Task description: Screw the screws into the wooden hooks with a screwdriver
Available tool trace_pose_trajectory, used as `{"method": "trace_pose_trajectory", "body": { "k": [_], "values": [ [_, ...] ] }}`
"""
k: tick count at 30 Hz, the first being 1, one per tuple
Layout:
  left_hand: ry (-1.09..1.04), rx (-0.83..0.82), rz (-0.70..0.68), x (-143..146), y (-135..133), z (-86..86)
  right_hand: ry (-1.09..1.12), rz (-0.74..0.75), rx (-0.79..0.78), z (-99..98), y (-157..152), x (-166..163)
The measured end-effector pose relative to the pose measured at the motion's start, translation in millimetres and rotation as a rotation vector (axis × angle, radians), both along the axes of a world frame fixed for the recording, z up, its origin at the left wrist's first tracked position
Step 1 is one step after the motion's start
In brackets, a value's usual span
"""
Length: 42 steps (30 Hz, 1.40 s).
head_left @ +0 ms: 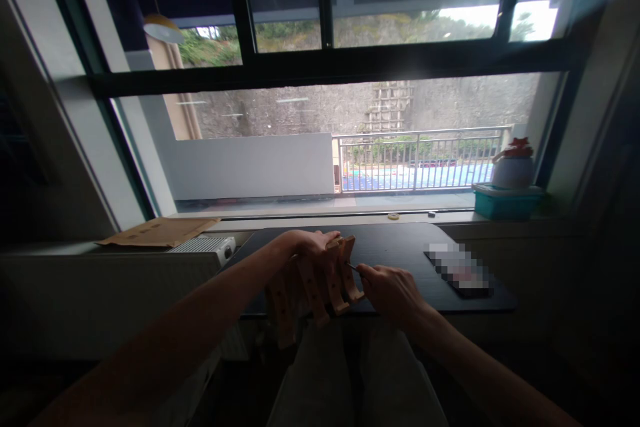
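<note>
A wooden rack [313, 293] made of several curved slats with dark holes is held tilted over the near edge of the dark table. My left hand [320, 248] is closed over its upper part, with the fingers partly hidden behind the wood. At the rack's right end, my right hand [390, 285] grips a thin metal-shafted tool [353, 268]. The tip of that shaft meets the outermost slat near a hole. Whatever handle it has is covered by my fingers.
The dark table [400, 247] stands against a window sill. On its right lies a flat dark object [477, 291], partly blurred out. A teal box [505, 203] bears a jug with a red top [513, 167]. Brown cardboard [163, 232] rests above a white radiator [200, 248].
</note>
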<state>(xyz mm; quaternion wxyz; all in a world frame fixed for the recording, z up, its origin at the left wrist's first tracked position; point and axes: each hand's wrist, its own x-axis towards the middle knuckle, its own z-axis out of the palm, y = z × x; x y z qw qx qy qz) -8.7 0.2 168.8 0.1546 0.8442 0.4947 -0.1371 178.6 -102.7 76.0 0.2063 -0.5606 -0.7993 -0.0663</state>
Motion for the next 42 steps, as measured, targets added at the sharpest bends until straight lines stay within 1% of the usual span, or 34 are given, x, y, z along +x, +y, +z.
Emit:
{"method": "trace_pose_trajectory", "body": {
  "k": [5, 8, 12, 15, 21, 26, 30, 34, 39, 42],
  "values": [
    [0.014, -0.017, 0.004, 3.1, -1.5, 0.1, 0.165, -0.059, -0.053, -7.4, 4.4, 7.3],
    [0.017, 0.001, 0.014, 6.2, -2.3, -3.2, 0.246, -0.096, -0.061, -11.8, 3.3, 7.6],
    [-0.009, 0.069, 0.006, 8.0, -2.9, -10.9, 0.302, -0.064, -0.034, -15.7, -4.3, 2.9],
    [-0.030, 0.093, -0.002, 7.3, -3.0, -14.4, 0.315, -0.024, -0.004, -18.1, -9.3, 1.0],
    [-0.045, 0.095, -0.014, 5.5, -2.3, -13.8, 0.285, -0.030, 0.039, -24.0, -9.9, 0.7],
    [-0.043, 0.100, -0.006, 5.5, -3.4, -13.9, 0.177, -0.013, 0.051, -26.8, -6.6, -1.4],
    [-0.041, 0.115, -0.003, 5.5, -5.8, -14.9, 0.102, 0.031, 0.043, -23.4, -3.5, 0.9],
    [-0.044, 0.141, -0.011, 4.7, -4.3, -19.1, 0.161, 0.002, 0.032, -21.7, -1.6, 0.4],
    [-0.050, 0.165, -0.023, 3.4, 2.3, -26.0, 0.317, -0.104, -0.015, -30.1, 3.2, -6.3],
    [-0.051, 0.176, -0.018, 3.1, 2.3, -26.7, 0.345, -0.123, -0.031, -29.5, 5.0, -7.5]
  ]
}}
